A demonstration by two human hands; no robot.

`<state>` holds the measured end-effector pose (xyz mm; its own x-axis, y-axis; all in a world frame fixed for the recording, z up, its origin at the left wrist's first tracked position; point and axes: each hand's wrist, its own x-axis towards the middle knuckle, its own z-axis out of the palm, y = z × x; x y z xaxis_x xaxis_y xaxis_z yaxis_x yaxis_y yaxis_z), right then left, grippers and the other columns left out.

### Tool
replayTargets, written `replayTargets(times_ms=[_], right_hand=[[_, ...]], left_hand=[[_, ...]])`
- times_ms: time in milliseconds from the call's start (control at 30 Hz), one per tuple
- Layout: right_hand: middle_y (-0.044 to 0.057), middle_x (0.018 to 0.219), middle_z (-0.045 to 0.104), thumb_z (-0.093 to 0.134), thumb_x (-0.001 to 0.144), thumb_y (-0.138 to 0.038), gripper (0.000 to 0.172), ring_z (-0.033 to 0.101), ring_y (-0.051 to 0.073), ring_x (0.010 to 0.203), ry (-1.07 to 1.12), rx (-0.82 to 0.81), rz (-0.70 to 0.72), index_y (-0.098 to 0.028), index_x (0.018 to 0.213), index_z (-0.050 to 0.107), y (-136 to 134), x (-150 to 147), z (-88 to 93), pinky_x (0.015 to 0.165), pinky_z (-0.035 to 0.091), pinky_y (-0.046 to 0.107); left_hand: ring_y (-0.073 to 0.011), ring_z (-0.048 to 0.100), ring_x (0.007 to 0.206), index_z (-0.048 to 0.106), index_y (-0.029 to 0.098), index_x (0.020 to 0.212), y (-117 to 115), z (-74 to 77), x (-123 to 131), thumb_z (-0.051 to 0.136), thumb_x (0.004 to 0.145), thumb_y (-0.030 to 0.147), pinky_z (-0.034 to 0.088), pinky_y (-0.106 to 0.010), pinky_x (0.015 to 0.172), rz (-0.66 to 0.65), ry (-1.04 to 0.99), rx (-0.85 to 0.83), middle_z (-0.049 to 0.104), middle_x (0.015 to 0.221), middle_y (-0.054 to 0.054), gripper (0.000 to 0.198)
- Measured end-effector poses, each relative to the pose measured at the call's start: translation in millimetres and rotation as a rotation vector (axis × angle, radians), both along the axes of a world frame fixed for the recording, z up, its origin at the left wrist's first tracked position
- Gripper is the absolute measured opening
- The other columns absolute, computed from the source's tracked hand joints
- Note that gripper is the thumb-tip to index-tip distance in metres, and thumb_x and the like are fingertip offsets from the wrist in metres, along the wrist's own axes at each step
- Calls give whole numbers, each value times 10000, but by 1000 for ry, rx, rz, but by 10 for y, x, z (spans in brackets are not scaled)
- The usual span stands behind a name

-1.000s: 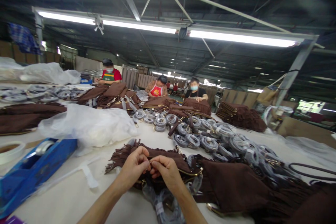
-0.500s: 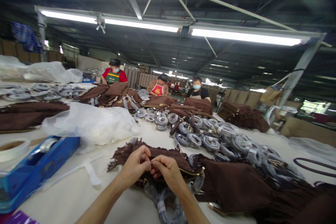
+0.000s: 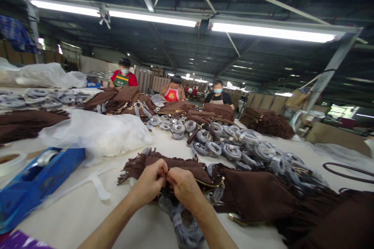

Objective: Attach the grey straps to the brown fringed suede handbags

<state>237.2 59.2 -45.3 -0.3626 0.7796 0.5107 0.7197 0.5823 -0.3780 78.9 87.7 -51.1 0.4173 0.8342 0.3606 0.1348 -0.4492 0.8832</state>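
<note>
A brown fringed bag (image 3: 187, 166) with a gold zipper lies in front of me, its fringe spread to the left. Over its near edge, my left hand (image 3: 152, 183) and my right hand (image 3: 184, 184) meet, fingertips pinched together. Both hands are closed; whatever sits between the fingertips is too small or hidden to name. Just below my hands, a coiled strap in clear plastic wrap (image 3: 187, 225) hangs or lies against the bag. Another brown bag (image 3: 254, 194) lies flat to the right of my right hand.
A blue tape dispenser (image 3: 43, 179) stands at left, beside a white plastic sheet (image 3: 96, 132). Many wrapped coiled straps (image 3: 230, 151) are heaped beyond the bag. Stacked brown bags (image 3: 265, 122) lie farther back. Several people sit across the table, one in a green apron (image 3: 121, 80).
My fingertips have drawn closer together, and my right hand's fingers have curled in more. The whole view has shifted slightly; the bag stays in place.
</note>
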Motion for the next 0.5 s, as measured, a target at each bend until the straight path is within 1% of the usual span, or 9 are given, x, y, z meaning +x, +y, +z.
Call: replayTargets(times_ms=[200,400,433,500], right_hand=[[-11,683,576,465,823,-38,219,526,136,666,6,-37,49,-194,692,546,-16,12,-10,630,349,219],[-3,692,605,504,826,-60,198,539,145,668,-4,-57,-22,-190,692,571,30,-38,-96,629,348,234],[1,691,612,497,833,-60,206,547,148,670,-5,-63,-39,-189,697,581,21,-52,-94,629,351,235],[25,741,643,470,854,-56,209,571,160,698,7,-64,-92,-182,768,613,-56,-77,-55,638,364,244]], left_hand=[[-104,463,515,443,211,748,28,18,-37,417,612,121,311,-212,508,-42,-8,-41,484,541,80,165],[-106,475,515,446,211,724,60,-76,7,441,620,115,313,-211,512,8,23,-7,490,533,80,141],[-109,479,513,446,211,725,58,-71,12,453,623,118,320,-214,515,12,34,-16,505,529,78,138],[-116,487,511,460,210,759,44,-13,-9,481,649,142,344,-219,523,-4,41,-57,535,534,72,131]])
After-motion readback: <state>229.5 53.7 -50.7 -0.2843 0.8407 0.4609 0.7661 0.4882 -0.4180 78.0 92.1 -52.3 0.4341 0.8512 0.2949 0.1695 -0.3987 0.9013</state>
